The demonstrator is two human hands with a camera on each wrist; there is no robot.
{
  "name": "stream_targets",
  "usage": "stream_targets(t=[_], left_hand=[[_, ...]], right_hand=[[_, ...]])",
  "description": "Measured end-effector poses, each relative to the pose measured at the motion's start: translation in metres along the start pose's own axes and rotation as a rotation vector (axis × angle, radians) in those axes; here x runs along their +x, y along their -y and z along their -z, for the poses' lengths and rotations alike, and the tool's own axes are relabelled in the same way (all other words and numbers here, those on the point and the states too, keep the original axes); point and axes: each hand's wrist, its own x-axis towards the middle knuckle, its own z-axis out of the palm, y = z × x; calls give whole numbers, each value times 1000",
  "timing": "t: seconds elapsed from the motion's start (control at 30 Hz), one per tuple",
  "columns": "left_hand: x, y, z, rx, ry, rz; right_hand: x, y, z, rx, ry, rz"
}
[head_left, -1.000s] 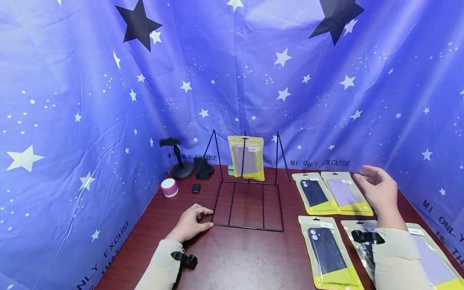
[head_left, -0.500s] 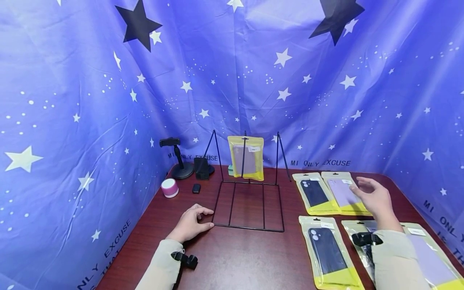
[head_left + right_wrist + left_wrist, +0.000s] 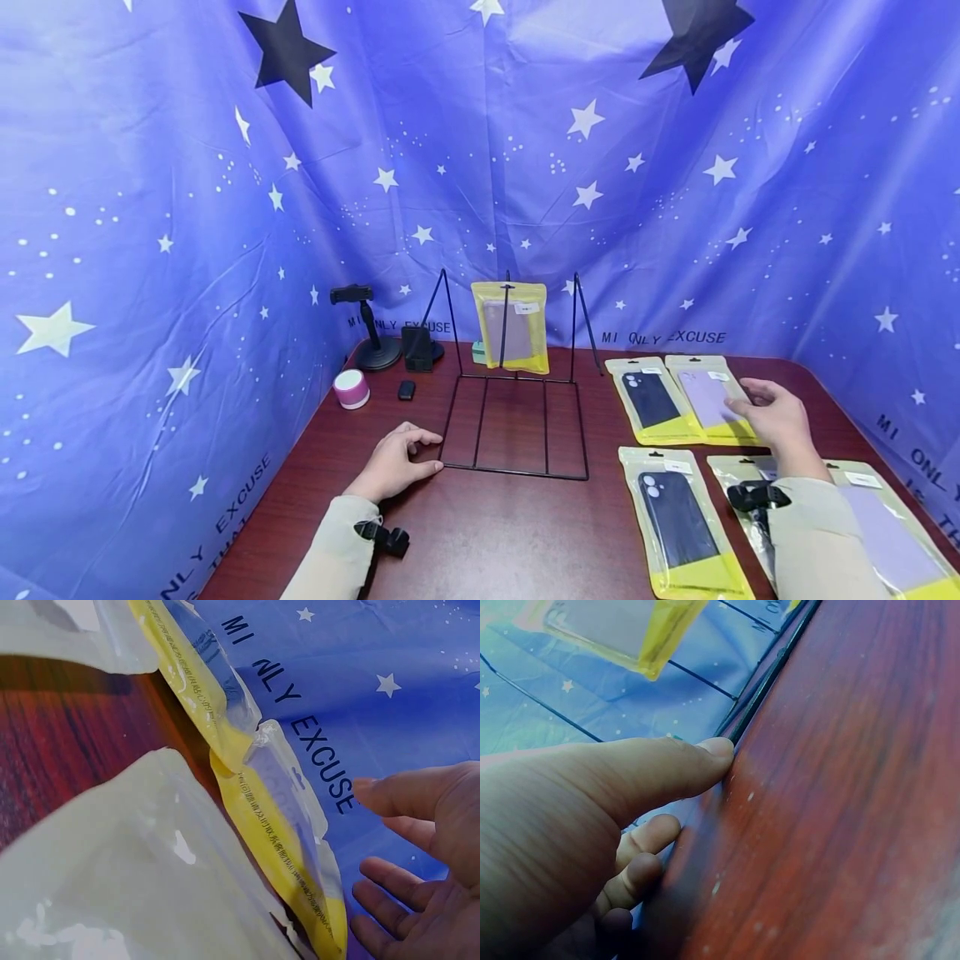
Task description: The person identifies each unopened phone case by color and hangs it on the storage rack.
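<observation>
My left hand (image 3: 397, 462) is at the front left corner of a black wire display rack (image 3: 513, 477). Its thumb tip touches the wire in the left wrist view, while the other fingers bend loosely behind. At the rack's back hangs a yellow-edged pouch (image 3: 537, 333) with a purple phone case inside. Over to the right, my right hand (image 3: 780, 421) hovers at the right edge of a pouched purple phone case (image 3: 705, 396), fingers apart and relaxed. The right wrist view shows nothing between those fingers (image 3: 390, 881). A pouched black phone case (image 3: 648, 400) lies beside it.
Nearer me lie another pouched black case (image 3: 675, 517), a pouch (image 3: 731, 475) partly under the right wrist, and a pouched purple case (image 3: 892, 533). A phone stand (image 3: 375, 350), a pink-and-white round container (image 3: 351, 389) and a small black object (image 3: 406, 390) stand left.
My right hand has come down and a little left, from beyond the purple case's pouch to its right edge. The left hand and the rack have stayed put.
</observation>
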Motion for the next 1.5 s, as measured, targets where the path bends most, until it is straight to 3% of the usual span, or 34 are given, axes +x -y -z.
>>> stream_targets(t=[0.27, 0.63, 1.17, 1.5], left_hand=[[0, -2, 2, -9, 7, 2], [-1, -3, 2, -6, 8, 4], [-1, -1, 1, 1, 8, 12], [-1, 0, 0, 3, 3, 13]], right_hand=[[1, -2, -1, -3, 58, -79], [0, -4, 0, -76, 108, -78], [1, -9, 2, -105, 132, -84], [0, -5, 2, -103, 134, -169]])
